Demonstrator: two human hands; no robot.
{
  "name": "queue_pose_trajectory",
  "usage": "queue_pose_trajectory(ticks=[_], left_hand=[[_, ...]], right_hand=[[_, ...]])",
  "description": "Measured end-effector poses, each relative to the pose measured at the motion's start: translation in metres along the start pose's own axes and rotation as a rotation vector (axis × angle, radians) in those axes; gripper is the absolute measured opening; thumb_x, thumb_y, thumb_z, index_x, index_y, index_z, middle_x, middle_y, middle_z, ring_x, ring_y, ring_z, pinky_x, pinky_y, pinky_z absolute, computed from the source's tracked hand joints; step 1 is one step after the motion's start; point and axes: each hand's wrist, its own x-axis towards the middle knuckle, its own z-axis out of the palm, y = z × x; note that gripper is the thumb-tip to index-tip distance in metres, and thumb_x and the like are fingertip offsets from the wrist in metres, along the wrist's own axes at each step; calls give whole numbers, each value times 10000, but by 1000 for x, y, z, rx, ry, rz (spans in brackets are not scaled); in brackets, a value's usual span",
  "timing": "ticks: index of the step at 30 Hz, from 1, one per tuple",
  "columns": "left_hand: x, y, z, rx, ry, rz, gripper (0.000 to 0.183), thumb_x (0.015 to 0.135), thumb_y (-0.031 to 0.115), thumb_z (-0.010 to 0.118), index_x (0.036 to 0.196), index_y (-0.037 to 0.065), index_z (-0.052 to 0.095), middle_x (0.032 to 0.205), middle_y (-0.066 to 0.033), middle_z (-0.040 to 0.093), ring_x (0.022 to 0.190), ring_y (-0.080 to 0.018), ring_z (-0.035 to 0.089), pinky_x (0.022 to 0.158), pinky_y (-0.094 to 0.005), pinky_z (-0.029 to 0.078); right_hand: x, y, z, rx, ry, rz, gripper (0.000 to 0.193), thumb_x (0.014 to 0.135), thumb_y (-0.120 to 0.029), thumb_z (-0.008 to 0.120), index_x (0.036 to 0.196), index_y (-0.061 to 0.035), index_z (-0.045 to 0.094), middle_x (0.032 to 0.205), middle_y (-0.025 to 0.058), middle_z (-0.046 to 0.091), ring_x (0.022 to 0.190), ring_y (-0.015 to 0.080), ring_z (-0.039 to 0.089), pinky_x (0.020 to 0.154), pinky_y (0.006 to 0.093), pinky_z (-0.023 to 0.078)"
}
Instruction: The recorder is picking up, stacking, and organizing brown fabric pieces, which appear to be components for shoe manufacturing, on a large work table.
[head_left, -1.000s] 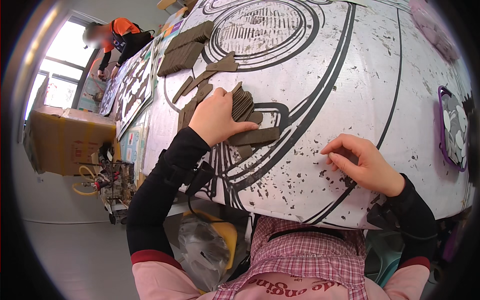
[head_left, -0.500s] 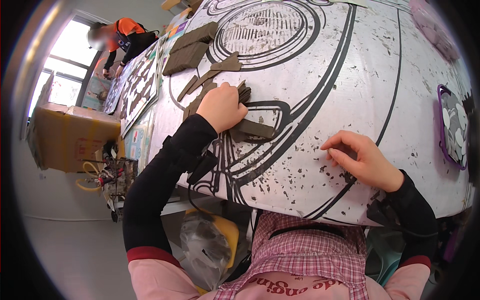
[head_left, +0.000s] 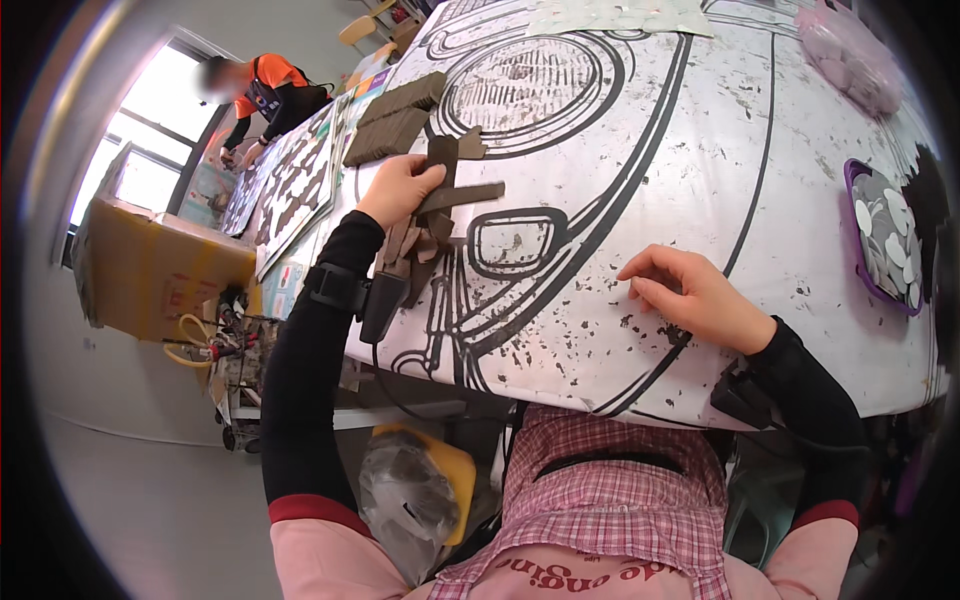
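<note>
My left hand [head_left: 402, 188] is at the left side of the table, thumb and fingers closed on a flat dark brown strip [head_left: 441, 160]. Another brown strip [head_left: 470, 193] sticks out to the right beside it. Under and below this hand lies a loose heap of brown strips [head_left: 425, 258], partly hidden by the hand and wrist. Neat stacks of the same brown pieces [head_left: 392, 120] lie just beyond. My right hand [head_left: 685, 297] hovers over or rests on the white sheet, which I cannot tell; its fingers are loosely bent and apart, with nothing visible in them.
The table's white sheet [head_left: 610, 240] carries thick black line drawing and dark flecks. A purple basket of pale flat pieces [head_left: 885, 240] stands at right, a pinkish bag [head_left: 850, 60] at far right. A cardboard box [head_left: 165, 270] is at left. Another person [head_left: 270, 90] works at far left.
My left hand has moved left with brown strips, baring the small drawn outline they covered. The strips there are rearranged. My right hand keeps about the same pose; the view has shifted slightly.
</note>
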Motion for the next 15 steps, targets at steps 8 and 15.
queue_pose_trajectory(ticks=[8,15], left_hand=[[-50,25,20,-67,70,149,376,843,243,603,1019,-89,611,821,-100,663,699,-120,586,660,-275,471],[-67,5,-8,133,364,95,368,838,264,609,1008,-62,621,811,-143,669,700,-185,626,655,-311,479]], right_hand=[[42,-52,54,446,-2,41,471,923,-278,556,1200,80,426,1010,156,587,789,172,634,587,280,559],[107,-33,84,67,-128,-84,277,855,-119,583,1088,23,532,915,119,610,761,192,628,648,305,541]])
